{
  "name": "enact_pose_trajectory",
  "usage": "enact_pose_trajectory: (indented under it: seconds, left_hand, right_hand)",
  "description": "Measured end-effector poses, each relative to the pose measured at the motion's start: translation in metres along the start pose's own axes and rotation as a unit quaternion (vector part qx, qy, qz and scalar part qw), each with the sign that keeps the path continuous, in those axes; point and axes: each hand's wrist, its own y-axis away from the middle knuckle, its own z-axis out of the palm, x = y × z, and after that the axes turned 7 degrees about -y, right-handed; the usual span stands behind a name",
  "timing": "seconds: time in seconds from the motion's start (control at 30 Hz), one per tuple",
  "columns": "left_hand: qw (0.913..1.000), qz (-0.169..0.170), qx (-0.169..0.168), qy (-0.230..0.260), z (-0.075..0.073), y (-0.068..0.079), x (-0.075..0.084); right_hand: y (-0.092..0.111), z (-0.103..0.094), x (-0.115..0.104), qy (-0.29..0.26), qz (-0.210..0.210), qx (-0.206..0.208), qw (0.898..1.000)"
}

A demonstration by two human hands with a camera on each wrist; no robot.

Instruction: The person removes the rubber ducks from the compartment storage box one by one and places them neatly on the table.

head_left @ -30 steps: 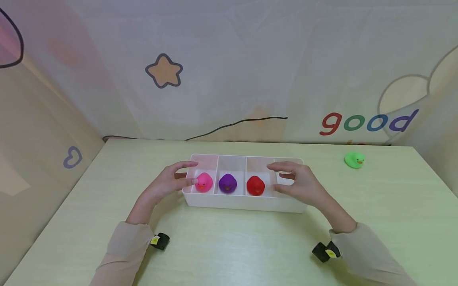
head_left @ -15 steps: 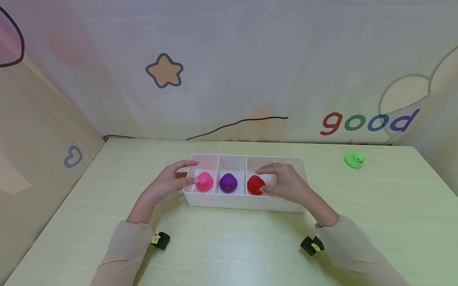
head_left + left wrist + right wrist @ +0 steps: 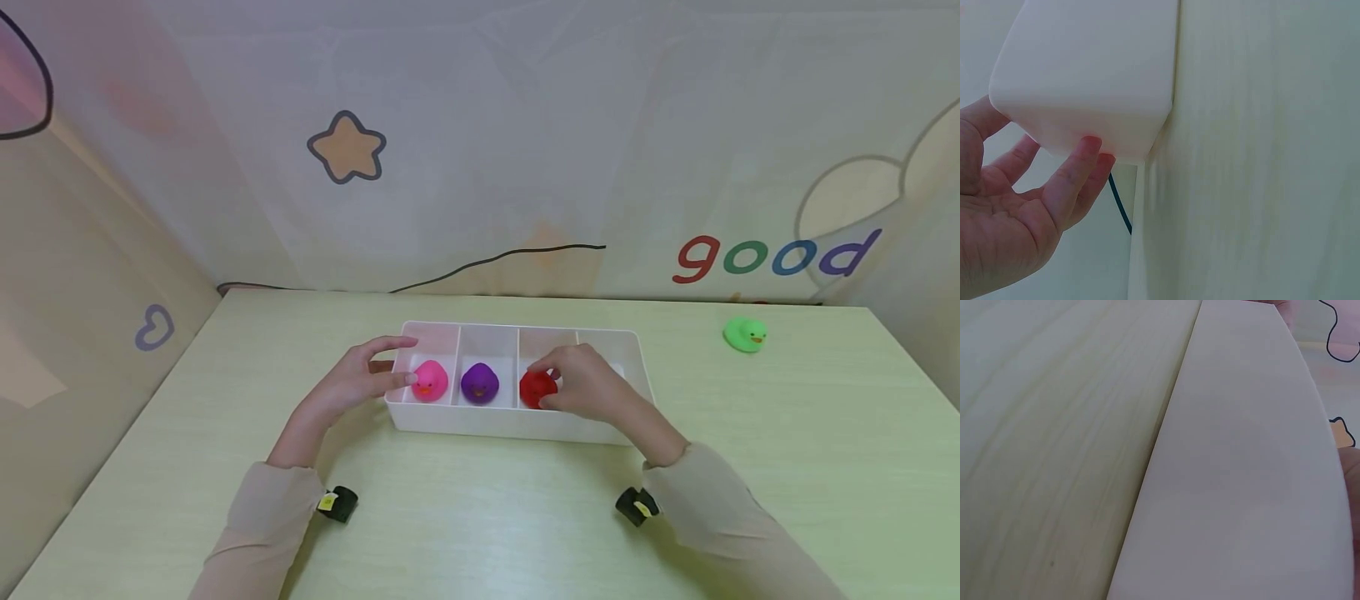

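Note:
A white divided box sits on the table with toy ducks in separate compartments: a pink duck at the left end, a purple duck beside it, then a red duck. My left hand grips the box's left end; in the left wrist view its fingertips touch the outer end wall. Thumb and fingers of my right hand pinch the red duck in its compartment, partly covering it. The right wrist view mostly shows the box's long side wall, with the hand barely visible at the right edge.
A green duck sits apart at the table's back right. The pale wooden table ends at a printed cloth backdrop behind the box. The compartment at the right end is partly hidden by the right hand.
My right hand has moved left from above the right-end compartment to the red duck, and its thumb and fingers have closed on it. The left hand and the box have stayed put.

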Motion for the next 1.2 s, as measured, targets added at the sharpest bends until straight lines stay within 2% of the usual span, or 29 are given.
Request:
enact_pose_trajectory:
  seconds: [0.33, 0.57, 0.73, 1.2]
  left_hand:
    - [1.0, -0.003, -0.001, 0.003, 0.0, 0.001, 0.0]
    - [1.0, -0.005, 0.001, -0.003, 0.001, 0.001, 0.0]
    - [1.0, -0.009, 0.002, -0.004, 0.001, 0.001, 0.001]
    - [1.0, -0.007, 0.002, -0.007, 0.001, 0.001, 0.002]
  right_hand:
    - [-0.003, 0.0, 0.0, 0.002, -0.001, -0.009, 1.0]
    - [-0.004, 0.003, 0.001, 0.001, 0.006, 0.002, 1.0]
    - [-0.002, 0.003, 0.001, -0.012, 0.009, 0.026, 1.0]
    - [0.014, -0.007, 0.005, -0.053, -0.036, 0.106, 0.992]
